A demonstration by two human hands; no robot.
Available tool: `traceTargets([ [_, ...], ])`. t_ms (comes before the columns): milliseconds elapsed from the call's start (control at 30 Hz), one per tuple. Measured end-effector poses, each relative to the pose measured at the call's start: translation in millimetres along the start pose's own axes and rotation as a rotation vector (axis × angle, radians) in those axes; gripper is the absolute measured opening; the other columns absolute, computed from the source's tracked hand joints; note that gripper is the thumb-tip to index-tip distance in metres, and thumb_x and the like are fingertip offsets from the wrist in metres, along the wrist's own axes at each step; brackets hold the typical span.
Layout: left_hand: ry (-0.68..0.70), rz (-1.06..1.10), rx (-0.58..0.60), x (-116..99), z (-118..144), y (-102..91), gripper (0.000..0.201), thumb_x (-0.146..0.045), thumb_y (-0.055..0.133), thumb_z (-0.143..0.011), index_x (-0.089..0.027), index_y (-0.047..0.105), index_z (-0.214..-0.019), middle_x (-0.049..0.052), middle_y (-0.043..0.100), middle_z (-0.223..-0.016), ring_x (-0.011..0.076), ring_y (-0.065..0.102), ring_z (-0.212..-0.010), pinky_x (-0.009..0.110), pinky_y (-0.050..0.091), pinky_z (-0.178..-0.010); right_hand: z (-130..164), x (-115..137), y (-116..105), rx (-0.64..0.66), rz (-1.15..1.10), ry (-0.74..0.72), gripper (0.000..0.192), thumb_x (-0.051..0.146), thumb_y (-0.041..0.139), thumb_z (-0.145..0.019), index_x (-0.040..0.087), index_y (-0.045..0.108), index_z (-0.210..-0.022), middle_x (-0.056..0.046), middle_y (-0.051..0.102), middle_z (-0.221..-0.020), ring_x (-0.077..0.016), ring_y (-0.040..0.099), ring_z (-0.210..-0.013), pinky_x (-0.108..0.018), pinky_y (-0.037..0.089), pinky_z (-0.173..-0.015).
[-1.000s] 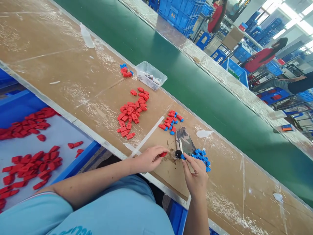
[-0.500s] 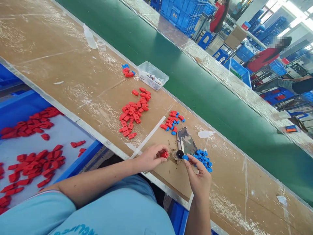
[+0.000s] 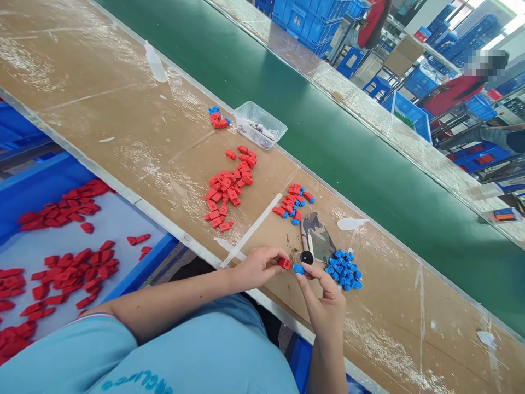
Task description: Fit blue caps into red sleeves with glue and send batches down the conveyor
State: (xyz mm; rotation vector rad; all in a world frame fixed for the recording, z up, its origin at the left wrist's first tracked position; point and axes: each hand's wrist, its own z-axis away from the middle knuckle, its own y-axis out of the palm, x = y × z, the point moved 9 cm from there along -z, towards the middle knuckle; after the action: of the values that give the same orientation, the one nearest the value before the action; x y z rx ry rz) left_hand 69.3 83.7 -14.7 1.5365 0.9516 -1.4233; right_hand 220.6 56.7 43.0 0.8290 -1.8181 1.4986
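- The green conveyor belt [image 3: 369, 158] runs diagonally across the far side of the scene, from upper left to lower right.
- The brown bench [image 3: 102, 120] lies along the belt's near edge, its surface scuffed and streaked with pale tape marks.
- A blue bin [image 3: 24, 186] sits at the near left, below the bench edge, with loose red pieces scattered over its pale floor.
- Across the belt, at the far right, a person in a red top [image 3: 451, 90] sits among stacked blue crates.
- A clear plastic tray [image 3: 260, 125] stands on the bench near the belt edge, with small parts inside that are too small to identify.
- A pile of red parts [image 3: 227, 189] lies in the middle of the bench; a smaller mixed cluster of red-and-blue pieces [image 3: 293, 202] lies to its right.
- A camouflage-patterned pad [image 3: 318, 241] lies just beyond the hands, with a small black disc [image 3: 307, 257] at its near end.
- A heap of blue caps [image 3: 343, 269] lies just right of the pad.
- The left hand [image 3: 260, 267] has its grip pinched on a red part [image 3: 284, 263] at the fingertips, over the near edge of the bench.
- The right hand [image 3: 324, 298] pinches a blue cap [image 3: 298, 268] between thumb and forefinger, just beside the red part; the two seem to be touching or nearly so.
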Motion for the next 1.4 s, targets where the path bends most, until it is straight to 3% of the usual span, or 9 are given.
traceTargets([
  [233, 0.027, -0.161, 0.001, -4.0, 1.5, -3.1, 0.013, -0.013, 0.058, -0.082, -0.016, 0.064, -0.094, 0.004, 0.069, -0.09, 0.0165, 0.064, -0.084, 0.028, 0.051, -0.08, 2.3, 11.4, 14.2, 0.032, 0.102, -0.142, 0.022, 0.04, 0.064, -0.085, 0.024, 0.074, -0.097, -0.006, 0.073, -0.086, -0.0201, 0.065, -0.079, -0.035, 0.053, -0.074],
  [567, 0.235, -0.26, 0.009, -22.8, 5.4, -4.0, 0.01, -0.019, 0.057, -0.088, -0.015, 0.065, -0.091, 0.005, 0.068, -0.083, 0.0155, 0.06, -0.077, 0.026, 0.048, -0.074, 4.2, 12.8, 14.4, 0.07, 0.025, -0.128, 0.015, 0.033, 0.068, -0.083, 0.025, 0.075, -0.092, -0.005, 0.075, -0.088, -0.0199, 0.07, -0.081, -0.033, 0.056, -0.072],
  [833, 0.356, -0.303, 0.108, -27.4, 10.5, 5.6, 0.014, -0.024, 0.054, -0.092, -0.015, 0.065, -0.09, 0.007, 0.069, -0.081, 0.0169, 0.061, -0.078, 0.028, 0.048, -0.077, 6.7, 15.1, 17.8, 0.164, -0.019, -0.191, 0.012, 0.03, 0.068, -0.083, 0.03, 0.077, -0.091, -0.004, 0.075, -0.083, -0.0171, 0.07, -0.074, -0.028, 0.057, -0.063],
  [1000, 0.306, -0.294, 0.142, -24.7, 9.8, 5.2, 0.016, -0.028, 0.053, -0.092, -0.015, 0.063, -0.094, 0.007, 0.069, -0.087, 0.0171, 0.061, -0.081, 0.027, 0.047, -0.078, 9.2, 15.2, 16.1, 0.133, -0.066, -0.162, 0.012, 0.03, 0.069, -0.081, 0.026, 0.076, -0.089, -0.004, 0.075, -0.082, -0.0181, 0.07, -0.073, -0.029, 0.058, -0.065],
  [1167, 0.336, -0.469, 0.279, -22.6, 16.1, 15.9, 0.028, -0.034, 0.039, -0.098, -0.015, 0.059, -0.095, 0.009, 0.066, -0.083, 0.0193, 0.058, -0.079, 0.029, 0.047, -0.076, 16.7, 11.1, 13.1, 0.1, -0.017, -0.207, 0.015, 0.036, 0.068, -0.083, 0.024, 0.075, -0.088, -0.005, 0.073, -0.081, -0.0191, 0.069, -0.073, -0.03, 0.058, -0.064],
  [1267, 0.41, -0.482, 0.37, -30.3, 22.9, 28.9, 0.032, -0.035, 0.036, -0.098, -0.015, 0.059, -0.09, 0.01, 0.065, -0.078, 0.021, 0.059, -0.076, 0.031, 0.048, -0.074, 24.7, 19.8, 16.5, 0.117, 0.092, -0.338, 0.02, 0.039, 0.065, -0.085, 0.025, 0.074, -0.096, -0.008, 0.07, -0.098, -0.0221, 0.068, -0.089, -0.034, 0.058, -0.075],
  [1400, 0.519, -0.347, 0.477, -47.8, 34.9, 49.0, 0.03, -0.027, 0.034, -0.096, -0.013, 0.06, -0.088, 0.016, 0.069, -0.089, 0.0234, 0.062, -0.088, 0.032, 0.05, -0.079, 37.6, 43.1, 31.9, 0.157, 0.106, -0.475, 0.051, 0.053, 0.032, -0.098, 0.025, 0.056, -0.132, -0.013, 0.049, -0.14, -0.0312, 0.045, -0.131, -0.05, 0.046, -0.099],
])
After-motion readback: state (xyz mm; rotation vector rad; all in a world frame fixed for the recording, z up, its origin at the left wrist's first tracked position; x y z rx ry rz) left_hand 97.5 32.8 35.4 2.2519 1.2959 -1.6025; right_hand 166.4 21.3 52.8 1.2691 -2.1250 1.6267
